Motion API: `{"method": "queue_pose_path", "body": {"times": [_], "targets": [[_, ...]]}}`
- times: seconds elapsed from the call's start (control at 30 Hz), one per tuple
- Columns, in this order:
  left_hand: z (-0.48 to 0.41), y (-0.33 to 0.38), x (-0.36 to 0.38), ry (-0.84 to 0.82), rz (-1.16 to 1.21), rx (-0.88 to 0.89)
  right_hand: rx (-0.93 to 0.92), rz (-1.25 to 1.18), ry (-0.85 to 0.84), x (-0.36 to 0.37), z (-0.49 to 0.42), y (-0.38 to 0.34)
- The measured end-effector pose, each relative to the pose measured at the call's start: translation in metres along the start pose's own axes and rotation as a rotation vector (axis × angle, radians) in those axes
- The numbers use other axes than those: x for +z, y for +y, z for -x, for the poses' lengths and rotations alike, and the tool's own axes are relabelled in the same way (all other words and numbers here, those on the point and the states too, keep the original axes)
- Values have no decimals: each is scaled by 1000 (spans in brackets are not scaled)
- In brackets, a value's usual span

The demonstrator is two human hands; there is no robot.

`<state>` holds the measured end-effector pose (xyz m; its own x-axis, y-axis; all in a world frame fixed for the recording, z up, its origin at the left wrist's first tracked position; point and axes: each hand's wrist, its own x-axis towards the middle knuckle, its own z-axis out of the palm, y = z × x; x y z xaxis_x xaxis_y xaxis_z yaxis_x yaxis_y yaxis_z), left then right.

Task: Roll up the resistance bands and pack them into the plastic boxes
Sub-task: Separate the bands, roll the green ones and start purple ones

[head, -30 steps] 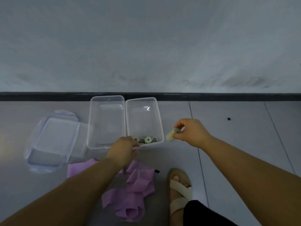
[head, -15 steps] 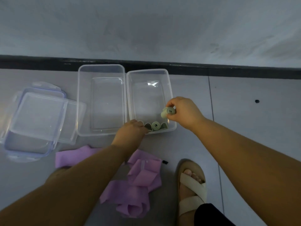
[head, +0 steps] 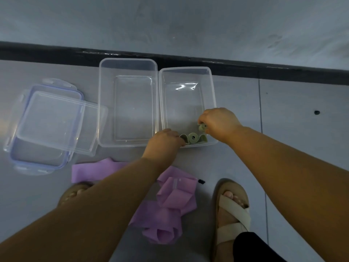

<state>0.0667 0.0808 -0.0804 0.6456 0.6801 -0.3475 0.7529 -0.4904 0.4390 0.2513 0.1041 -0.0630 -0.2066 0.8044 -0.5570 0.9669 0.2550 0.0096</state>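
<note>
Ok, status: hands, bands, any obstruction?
Right hand pinches green roll inside right box. Left hand at its near rim, grip unclear. Purple bands unrolled on floor. Nothing blocking.

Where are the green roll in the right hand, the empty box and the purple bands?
green roll (head: pixel 203 127): head view, its coiled end face.
empty box (head: pixel 133 106): head view, its bare bottom.
purple bands (head: pixel 168 214): head view, middle of the crumpled heap.
</note>
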Motion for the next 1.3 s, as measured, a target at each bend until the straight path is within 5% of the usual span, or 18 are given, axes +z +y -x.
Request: {"method": "queue_pose_path", "body": {"times": [0.47, 0.9, 1.3], "targets": [[2, 1, 1, 151, 18, 112, -54, 206, 24, 8, -3, -7], [1, -2, 5, 140, 37, 67, 99, -200, -29, 17, -13, -5], [-1, 2, 1, 36, -11, -23, 142, -313, -92, 12, -19, -2]]}}
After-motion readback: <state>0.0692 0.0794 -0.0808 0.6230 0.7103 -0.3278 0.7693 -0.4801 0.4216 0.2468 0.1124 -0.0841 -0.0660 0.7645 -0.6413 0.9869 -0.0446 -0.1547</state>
